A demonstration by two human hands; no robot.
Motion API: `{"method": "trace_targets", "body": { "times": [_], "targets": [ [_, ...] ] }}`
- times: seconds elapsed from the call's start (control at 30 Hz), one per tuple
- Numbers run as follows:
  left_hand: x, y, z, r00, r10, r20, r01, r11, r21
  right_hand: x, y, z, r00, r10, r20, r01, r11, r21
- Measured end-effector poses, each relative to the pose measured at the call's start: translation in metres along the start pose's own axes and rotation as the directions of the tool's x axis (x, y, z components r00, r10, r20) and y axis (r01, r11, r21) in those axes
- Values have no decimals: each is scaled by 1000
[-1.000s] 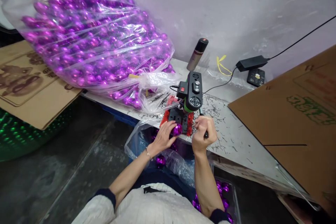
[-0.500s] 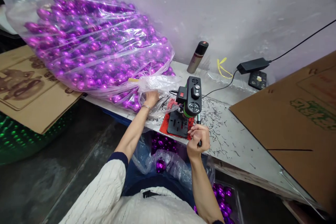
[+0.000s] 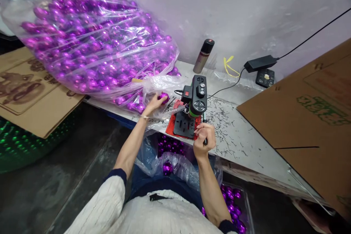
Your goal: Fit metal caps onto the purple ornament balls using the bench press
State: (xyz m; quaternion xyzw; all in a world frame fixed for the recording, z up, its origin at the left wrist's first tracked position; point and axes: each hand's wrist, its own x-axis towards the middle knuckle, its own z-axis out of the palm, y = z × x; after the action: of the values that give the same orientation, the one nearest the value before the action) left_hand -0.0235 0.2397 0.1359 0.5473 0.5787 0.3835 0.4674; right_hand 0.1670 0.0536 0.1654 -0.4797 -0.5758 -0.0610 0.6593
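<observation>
Seen from above, a person's left hand [image 3: 153, 104] reaches to the mouth of a big clear plastic bag [image 3: 157, 85] packed with shiny purple balls [image 3: 90, 58]. Its thumb and fingers are drawn in on one glossy purple faceted ball [image 3: 164, 98]. Loose plastic lies around the fingers and the view is soft, so how fully they wrap the ball is hard to say.

The held ball sits at the fingertips, on the far right side of the left hand. It is round, with no long axis to make out. From it, the flat black slotted metal plate [image 3: 179, 127] lies to the right and nearer the body, on a bright red cloth [image 3: 170, 128]. A black machine head with round vents [image 3: 199, 94] overhangs the plate's far end.

The left hand is the nearer to the ball; the right hand [image 3: 204, 137], beyond the plate, is curled around a black-handled metal lever [image 3: 204, 116].
</observation>
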Motion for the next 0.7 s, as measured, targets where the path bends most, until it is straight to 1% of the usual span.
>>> {"method": "trace_targets", "body": {
  "times": [0.07, 0.1, 0.13, 0.17, 0.23, 0.33, 0.37, 0.43, 0.53, 0.7],
  "targets": [
    [-29, -8, 0, 991, -53, 126, 79, 975, -210, 2, -1, 0, 1000, 14, -7, -14, 1000, 6],
    [-43, -13, 1, 980, -67, 188, 121, 948, -294, 3, -2, 1, 1000, 20, -10, -20, 1000, 4],
    [-57, -17, 4, 972, -60, 227, 138, 928, -345, 4, -2, 1, 1000, 24, -12, -24, 1000, -3],
    [-69, -22, 8, 969, -41, 245, 132, 919, -370, 5, -3, 1, 1000, 25, -11, -25, 1000, -12],
    [-88, -30, 22, 974, 8, 225, 77, 927, -366, 7, -4, 0, 1000, 20, -3, -20, 999, -28],
    [-104, -41, 49, 988, 105, 110, -71, 958, -278, 7, -3, -2, 1000, 9, 13, -8, 1000, -30],
    [-107, -43, 58, 985, 154, 74, -134, 966, -221, 7, -3, -2, 1000, 6, 20, -6, 1000, -30],
    [-110, -47, 71, 961, 274, 42, -271, 960, -69, 6, -1, -4, 999, -1, 34, 2, 1000, -30],
    [-109, -51, 79, 902, 425, 80, -432, 893, 126, 6, 0, -5, 999, -21, 49, 22, 1000, -22],
    [-102, -50, 81, 820, 553, 148, -572, 790, 221, 5, 0, -4, 999, -36, 31, 36, 999, -17]
  ]
}}
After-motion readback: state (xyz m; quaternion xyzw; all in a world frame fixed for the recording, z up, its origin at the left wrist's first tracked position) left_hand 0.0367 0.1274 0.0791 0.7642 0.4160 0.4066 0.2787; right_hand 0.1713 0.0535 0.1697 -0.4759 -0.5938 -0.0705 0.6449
